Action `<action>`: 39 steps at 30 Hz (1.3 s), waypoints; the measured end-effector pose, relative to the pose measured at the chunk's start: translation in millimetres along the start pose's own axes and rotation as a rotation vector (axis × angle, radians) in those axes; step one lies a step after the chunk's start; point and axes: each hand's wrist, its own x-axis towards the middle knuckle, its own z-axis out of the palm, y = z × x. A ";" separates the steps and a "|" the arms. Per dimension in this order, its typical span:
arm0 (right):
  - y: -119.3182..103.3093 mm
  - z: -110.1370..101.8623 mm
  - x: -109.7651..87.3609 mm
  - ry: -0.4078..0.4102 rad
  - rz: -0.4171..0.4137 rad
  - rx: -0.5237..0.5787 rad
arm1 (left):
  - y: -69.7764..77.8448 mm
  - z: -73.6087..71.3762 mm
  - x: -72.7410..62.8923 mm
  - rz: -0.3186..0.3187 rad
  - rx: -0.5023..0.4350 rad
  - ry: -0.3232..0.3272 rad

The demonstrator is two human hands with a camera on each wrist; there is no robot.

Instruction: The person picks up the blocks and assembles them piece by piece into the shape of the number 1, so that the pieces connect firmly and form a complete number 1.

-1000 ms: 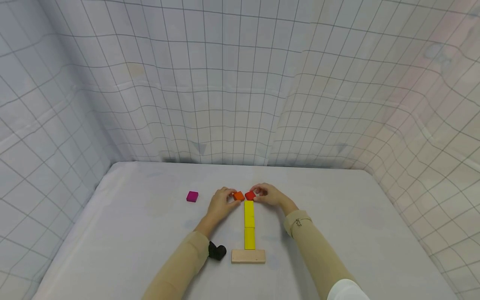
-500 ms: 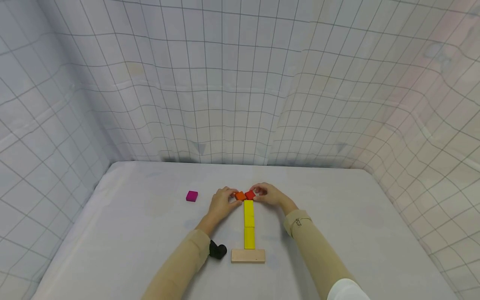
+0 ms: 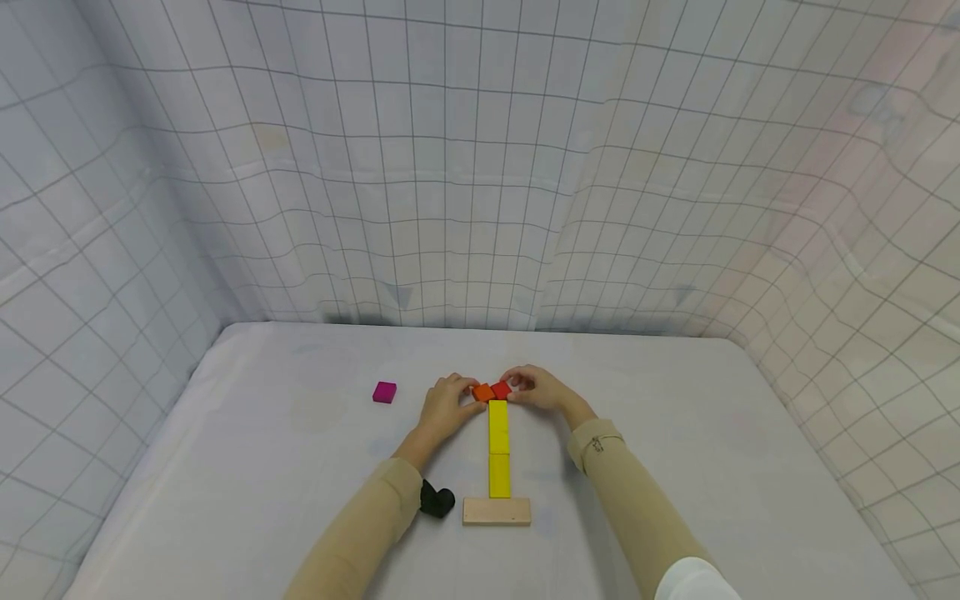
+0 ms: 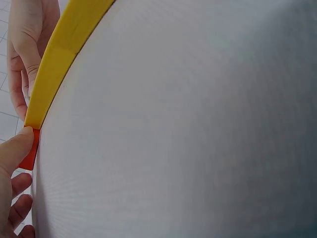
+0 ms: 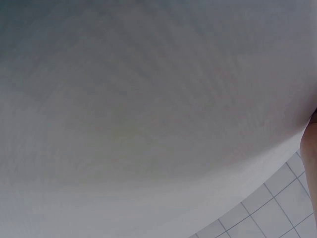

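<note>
My left hand [image 3: 447, 406] pinches an orange block [image 3: 483, 392] between thumb and fingers, at the far end of a yellow strip. Beside it on the right, my right hand [image 3: 537, 388] holds a small red block [image 3: 501, 390] in its fingertips. Both blocks sit turned at an angle, side by side. Two yellow blocks [image 3: 498, 429] lie end to end below them, running toward a plain wooden block [image 3: 497, 512] set crosswise. In the left wrist view, the left thumb presses the orange block [image 4: 29, 153] right at the yellow end. The right wrist view shows only part of the right hand [image 5: 309, 163].
A magenta block [image 3: 385, 392] lies apart on the left of the white-covered table [image 3: 675, 433]. Close to the left sleeve is a black object [image 3: 437, 501], partly hidden by it. Grid-patterned cloth [image 3: 465, 183] hangs behind the table and along both sides.
My left hand has slid the orange block slightly to the right, closing the gap to the red block. The right hand and red block have stayed almost still.
</note>
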 end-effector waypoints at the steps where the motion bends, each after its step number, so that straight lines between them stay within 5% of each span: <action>1: 0.1 -0.2 0.0 -0.002 -0.005 -0.004 | -0.2 0.3 0.2 0.001 -0.001 0.000; 39: 4.9 0.9 1.0 -0.019 0.015 0.023 | -1.7 1.5 -1.9 0.015 -0.028 0.026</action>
